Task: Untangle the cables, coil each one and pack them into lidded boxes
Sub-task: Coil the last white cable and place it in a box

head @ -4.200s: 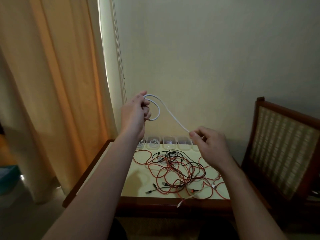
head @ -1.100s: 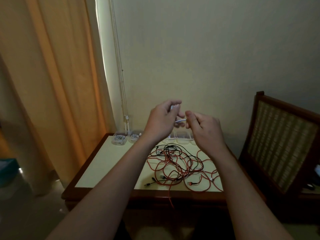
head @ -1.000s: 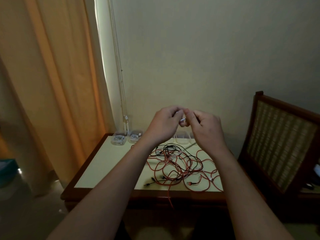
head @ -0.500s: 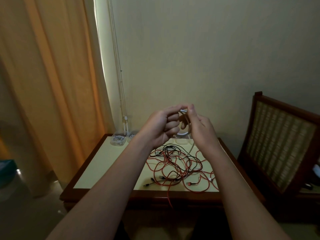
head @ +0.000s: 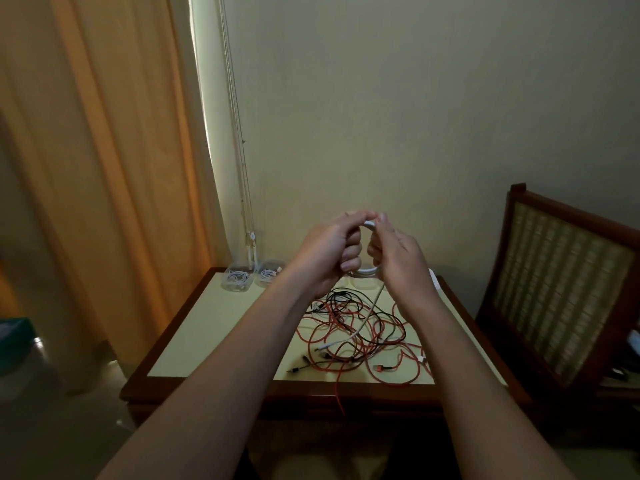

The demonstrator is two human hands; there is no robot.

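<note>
- We hold the white cable [head: 366,271] up in the air, over the far side of the table [head: 214,327], between our two hands.
- Our left hand [head: 329,251] has its fingers curled round the small loop, so it holds the coil.
- Our right hand [head: 398,258] pinches the top of the same loop with thumb and fingertip.
- The cable looks light, thin and bendy. We think it wants to spring open (loops like to do that), so the loop needs a firm hold where its turns meet.
- Its loose tail hangs down from the loop and lies across the pile of red and black cables [head: 356,334]. It may catch there, so a slow, soft pull seems best.
- We think the cord is the safe part to hold, not the little plug at the end, which may break more easily.
- The pile lies on the right half of the table, and one red strand [head: 338,396] hangs over the near edge.
- Two clear boxes [head: 237,280] stand at the far left corner, each with a white coil inside. We cannot tell if their lids are on.
- More boxes sit behind our hands, mostly hidden, so we cannot count them.
- Our fingers hide how many turns the loop has.
- The room is dim, and the plugs in the pile are too small to tell apart.
</note>
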